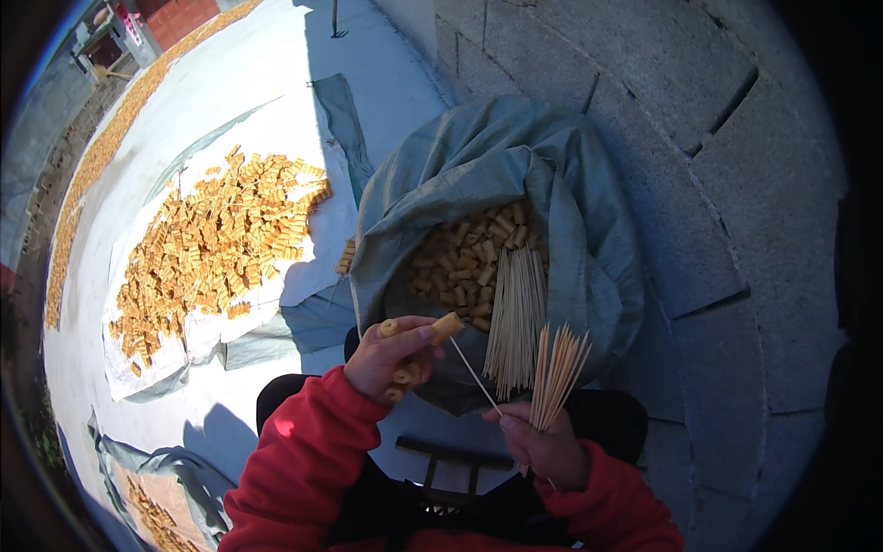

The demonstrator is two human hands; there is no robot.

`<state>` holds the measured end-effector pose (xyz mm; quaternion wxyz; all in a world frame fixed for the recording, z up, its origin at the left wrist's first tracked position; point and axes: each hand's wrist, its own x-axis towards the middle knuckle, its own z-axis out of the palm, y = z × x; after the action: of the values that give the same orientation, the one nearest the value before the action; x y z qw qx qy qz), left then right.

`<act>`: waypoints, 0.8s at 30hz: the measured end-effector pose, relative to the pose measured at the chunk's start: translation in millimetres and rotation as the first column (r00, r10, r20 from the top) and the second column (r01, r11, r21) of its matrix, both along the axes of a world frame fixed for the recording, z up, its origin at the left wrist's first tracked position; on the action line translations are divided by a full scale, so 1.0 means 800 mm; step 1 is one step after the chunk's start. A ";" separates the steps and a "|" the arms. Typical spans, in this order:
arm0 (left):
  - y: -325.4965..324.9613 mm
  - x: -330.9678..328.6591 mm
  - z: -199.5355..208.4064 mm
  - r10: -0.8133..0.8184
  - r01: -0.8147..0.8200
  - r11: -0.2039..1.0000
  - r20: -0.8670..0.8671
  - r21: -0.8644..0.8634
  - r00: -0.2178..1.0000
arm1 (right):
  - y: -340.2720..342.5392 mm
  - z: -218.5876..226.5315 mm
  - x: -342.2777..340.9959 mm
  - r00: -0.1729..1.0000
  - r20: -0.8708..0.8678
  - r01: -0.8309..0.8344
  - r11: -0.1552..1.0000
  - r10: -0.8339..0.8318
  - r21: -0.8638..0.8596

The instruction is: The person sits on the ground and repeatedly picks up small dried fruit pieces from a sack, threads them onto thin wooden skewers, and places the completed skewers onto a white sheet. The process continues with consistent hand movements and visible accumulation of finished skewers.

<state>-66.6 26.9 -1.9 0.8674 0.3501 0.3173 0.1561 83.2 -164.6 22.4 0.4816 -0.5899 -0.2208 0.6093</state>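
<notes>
My left hand (391, 359) is closed around several short, tan, hollow tubes. One tube (448, 327) sticks out past its thumb and fingertip. My right hand (547, 446) grips a fanned bundle of thin wooden skewers (552, 377), points up. From its thumb and finger a single skewer (474, 373) slants up to the tube in my left hand; whether the tip is inside it, I cannot tell. Just beyond both hands stands an open grey-green woven sack (460, 193). Loose tubes (464, 267) fill it, and a sheaf of skewers (515, 317) lies on them.
To the left, a sunlit white sheet (303, 281) bears a heap of skewered tubes (221, 230). Another cloth with tubes (156, 515) lies at lower left. A stone block wall (717, 202) rises along the right. A small dark stool (455, 455) shows between my legs.
</notes>
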 end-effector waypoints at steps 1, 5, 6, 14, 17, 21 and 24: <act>0.001 0.001 0.001 -0.005 0.005 1.000 -0.011 0.005 1.000 | 0.001 0.002 0.000 1.000 0.018 -0.005 1.000 0.005 0.003; 0.003 0.004 0.009 -0.018 0.021 0.999 -0.064 0.045 0.998 | -0.003 0.002 -0.003 0.997 0.083 0.010 1.000 -0.008 -0.023; 0.002 0.004 0.010 -0.033 0.034 0.999 -0.077 0.011 0.997 | -0.007 -0.007 -0.005 0.993 0.117 0.009 1.000 -0.006 -0.025; -0.055 0.024 0.011 -0.314 0.307 0.949 -0.131 -0.072 0.941 | 0.008 -0.009 -0.017 0.972 0.109 0.206 0.978 -0.206 0.015; -0.041 0.023 0.012 -0.204 0.228 0.967 -0.187 0.114 0.961 | 0.008 -0.006 -0.014 0.971 0.075 0.225 0.974 -0.227 0.042; -0.004 0.010 0.011 -0.063 0.177 0.921 -0.315 0.347 0.947 | -0.003 -0.001 -0.011 0.985 0.124 0.110 0.990 -0.120 0.088; 0.006 0.000 0.017 -0.010 0.133 0.930 -0.339 0.343 0.941 | -0.009 -0.006 -0.008 0.988 0.148 -0.053 0.994 0.039 0.093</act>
<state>-66.9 31.8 11.8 0.7277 0.5359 0.4113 0.1185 76.6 -171.8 17.6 0.4778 -0.6038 -0.2984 0.5640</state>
